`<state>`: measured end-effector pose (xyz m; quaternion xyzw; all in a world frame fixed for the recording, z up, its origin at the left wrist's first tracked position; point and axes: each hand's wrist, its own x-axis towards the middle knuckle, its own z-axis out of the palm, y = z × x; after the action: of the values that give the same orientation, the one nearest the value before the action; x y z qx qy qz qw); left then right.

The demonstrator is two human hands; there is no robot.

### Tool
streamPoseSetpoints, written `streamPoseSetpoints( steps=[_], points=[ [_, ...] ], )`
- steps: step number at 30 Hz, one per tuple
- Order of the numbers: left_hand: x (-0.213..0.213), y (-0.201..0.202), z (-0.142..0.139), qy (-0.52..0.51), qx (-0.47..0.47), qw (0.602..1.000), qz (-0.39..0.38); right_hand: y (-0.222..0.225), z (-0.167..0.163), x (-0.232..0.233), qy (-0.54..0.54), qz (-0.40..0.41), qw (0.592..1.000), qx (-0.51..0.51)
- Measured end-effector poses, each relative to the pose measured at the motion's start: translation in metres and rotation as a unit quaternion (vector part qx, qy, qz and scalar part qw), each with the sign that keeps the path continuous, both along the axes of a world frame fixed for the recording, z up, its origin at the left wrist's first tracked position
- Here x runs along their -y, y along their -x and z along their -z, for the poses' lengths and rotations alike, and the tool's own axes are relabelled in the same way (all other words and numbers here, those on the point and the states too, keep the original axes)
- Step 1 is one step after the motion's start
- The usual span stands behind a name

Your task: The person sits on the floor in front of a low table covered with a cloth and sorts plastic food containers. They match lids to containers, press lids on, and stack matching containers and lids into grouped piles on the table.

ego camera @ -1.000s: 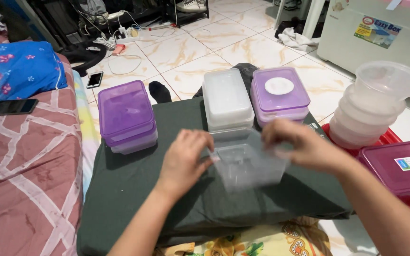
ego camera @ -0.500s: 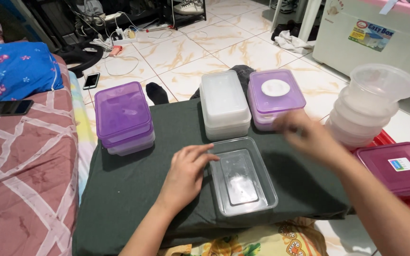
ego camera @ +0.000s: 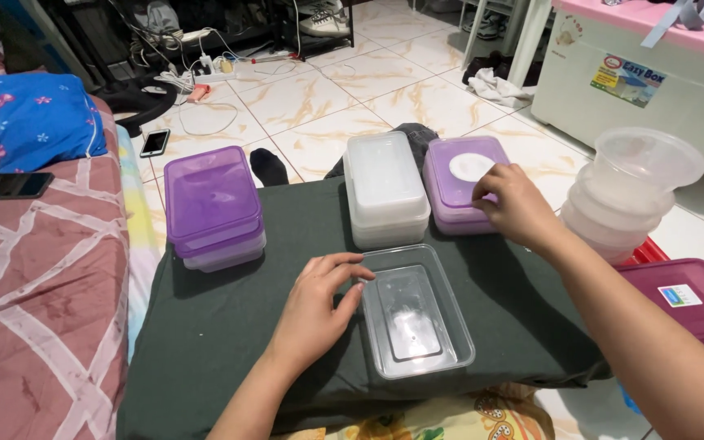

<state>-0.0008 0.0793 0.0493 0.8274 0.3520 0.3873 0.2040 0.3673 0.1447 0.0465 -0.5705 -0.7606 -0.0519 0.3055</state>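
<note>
A clear rectangular plastic container (ego camera: 415, 319) lies open on a dark green cloth-covered surface (ego camera: 230, 326). My left hand (ego camera: 319, 305) rests flat beside its left rim, fingertips touching the near corner. My right hand (ego camera: 515, 205) reaches to the purple-lidded container stack (ego camera: 458, 195) at the back right, fingers on its lid edge. A stack of white translucent containers (ego camera: 385, 195) stands between the two hands. Another purple-lidded stack (ego camera: 212, 204) sits at the back left.
A stack of round clear tubs (ego camera: 629, 191) stands to the right, above a maroon-lidded box (ego camera: 686, 297). A patterned bed (ego camera: 26, 269) with a phone (ego camera: 10, 186) lies left. Cables and a second phone (ego camera: 155, 143) lie on the tiled floor.
The clear container, held up in both hands a second ago, now lies on the cloth. My right hand has left it and moved to the purple stack at the back right.
</note>
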Motion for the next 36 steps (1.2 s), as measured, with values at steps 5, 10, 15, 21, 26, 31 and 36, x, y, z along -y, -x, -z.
streamPoseSetpoints(
  steps=[5,10,15,21,26,31,36],
  points=[
    [-0.002,-0.010,-0.003,0.020,0.016,1.000,-0.013,-0.002,-0.016,-0.002,0.053,0.044,0.992,-0.106],
    [-0.002,-0.027,-0.014,-0.016,0.039,0.999,-0.012,0.016,-0.043,0.017,-0.091,0.032,0.993,-0.062],
    [0.007,-0.048,-0.040,-0.150,0.073,0.985,-0.043,0.048,-0.088,0.082,-0.133,-0.058,0.989,-0.019],
    [0.030,-0.055,-0.067,-0.272,0.115,0.954,-0.045,0.069,-0.126,0.146,-0.069,-0.134,0.968,-0.203],
    [0.051,-0.051,-0.061,-0.087,0.190,0.976,-0.066,0.072,-0.105,0.124,-0.115,-0.060,0.961,-0.245],
    [0.046,-0.056,-0.027,0.199,0.331,0.918,-0.089,0.082,-0.042,0.113,0.041,-0.015,0.902,-0.429],
    [0.042,-0.056,0.011,0.242,0.195,0.929,-0.204,0.107,0.020,0.107,0.114,0.014,0.912,-0.393]
  ],
)
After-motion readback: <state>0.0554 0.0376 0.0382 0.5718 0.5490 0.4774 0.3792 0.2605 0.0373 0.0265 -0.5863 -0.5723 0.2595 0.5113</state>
